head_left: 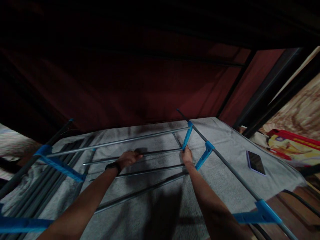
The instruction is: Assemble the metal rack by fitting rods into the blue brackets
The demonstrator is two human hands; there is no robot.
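A rack frame of grey metal tubes and blue plastic brackets lies across a grey cloth. My left hand (pixel 128 158), with a dark band at the wrist, is closed round one thin grey tube (pixel 155 153) whose left end is free. My right hand (pixel 187 156) grips the lower end of a blue bracket (pixel 187 136), where that tube meets it. Just right of this hand is another blue bracket (pixel 205 154) on the long side tube (pixel 230 168). At the left, a blue bracket (pixel 62 166) joins the top crossbar (pixel 112 142) to the other side tube.
Several loose grey tubes (pixel 42 186) lie bundled at the left on the grey cloth (pixel 222 136). A phone (pixel 256 162) rests to the right. Beyond it is a red and yellow package (pixel 295 146). A dark red panel (pixel 150 90) rises behind the cloth, with dark bars at the right.
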